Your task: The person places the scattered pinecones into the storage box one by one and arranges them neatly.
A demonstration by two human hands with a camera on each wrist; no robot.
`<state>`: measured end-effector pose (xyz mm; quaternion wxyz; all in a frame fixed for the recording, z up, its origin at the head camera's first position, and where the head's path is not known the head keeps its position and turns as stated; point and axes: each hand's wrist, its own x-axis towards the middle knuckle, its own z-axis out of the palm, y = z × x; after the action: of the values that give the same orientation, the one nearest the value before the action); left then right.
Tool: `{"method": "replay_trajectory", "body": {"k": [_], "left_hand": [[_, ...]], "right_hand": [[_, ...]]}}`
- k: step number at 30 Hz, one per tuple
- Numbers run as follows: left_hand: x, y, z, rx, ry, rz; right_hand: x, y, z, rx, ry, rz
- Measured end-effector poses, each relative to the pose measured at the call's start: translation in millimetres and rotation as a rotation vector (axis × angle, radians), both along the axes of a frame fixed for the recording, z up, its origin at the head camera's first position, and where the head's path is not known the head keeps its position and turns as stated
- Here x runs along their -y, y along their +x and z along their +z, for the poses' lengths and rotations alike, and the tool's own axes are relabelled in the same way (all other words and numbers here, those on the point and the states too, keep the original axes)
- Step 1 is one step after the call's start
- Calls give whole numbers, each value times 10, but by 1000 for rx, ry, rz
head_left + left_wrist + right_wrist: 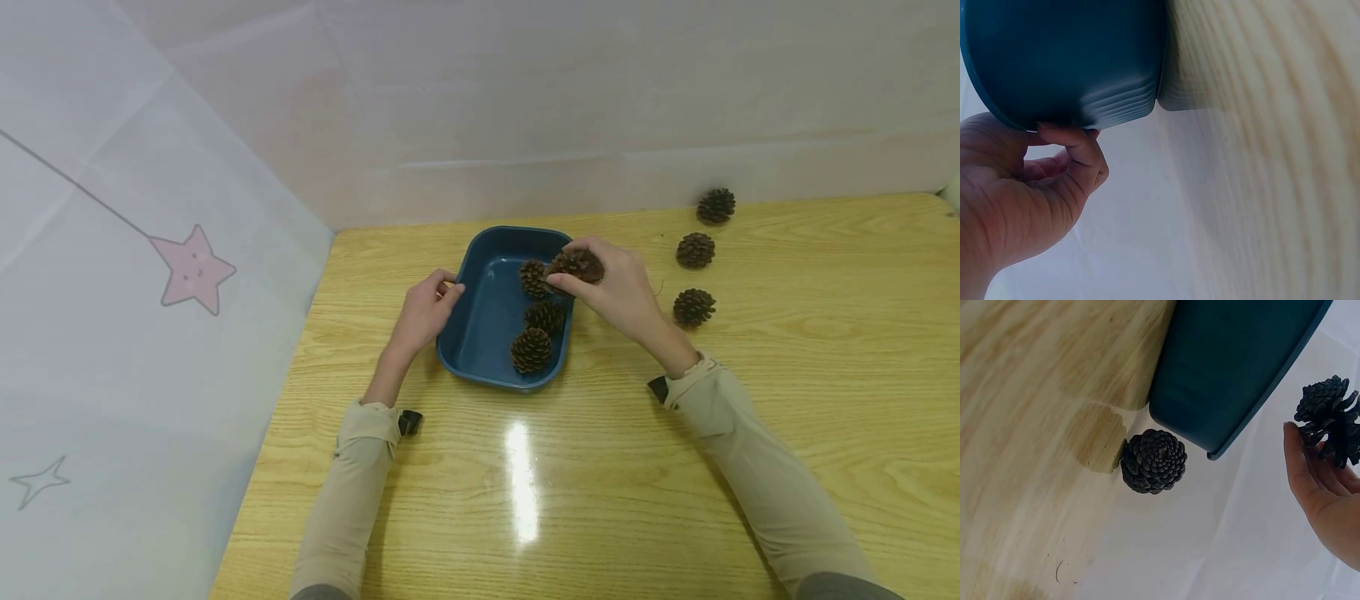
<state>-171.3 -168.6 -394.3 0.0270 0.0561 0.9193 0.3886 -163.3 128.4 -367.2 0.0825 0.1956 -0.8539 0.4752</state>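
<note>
My left hand pinches the left rim of a deep blue plastic basin; in the left wrist view, curled fingers lie right against its outer wall. Over the right rim, my right hand grips a brown pine cone between thumb and fingers. That pine cone shows above the fingers in the right wrist view, raised past the basin's edge. Inside the basin, three pine cones lie along the right side: one at the back, one in the middle, one in front.
On the wooden table, right of the basin, three more pine cones stand in a loose row: far, middle and near. A pale sheet wall rises behind the table, another with a pink star on the left.
</note>
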Motion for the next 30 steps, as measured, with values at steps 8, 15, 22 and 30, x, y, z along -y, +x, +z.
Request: {"method": "replay_trajectory", "body": {"k": [8,15,22,30], "left_hand": [[5,1,10,-6,0,-2],[-1,6,8,-8,6,-6],[-10,9,6,-2,5,-1],[-8,7,8,0,-3,3]], "right_hand": [[15,1,-7,-3,4,14],[43,14,-18,22,-7,30],[69,19,-27,5,18,32],[96,36,-32,0,26,46]]}}
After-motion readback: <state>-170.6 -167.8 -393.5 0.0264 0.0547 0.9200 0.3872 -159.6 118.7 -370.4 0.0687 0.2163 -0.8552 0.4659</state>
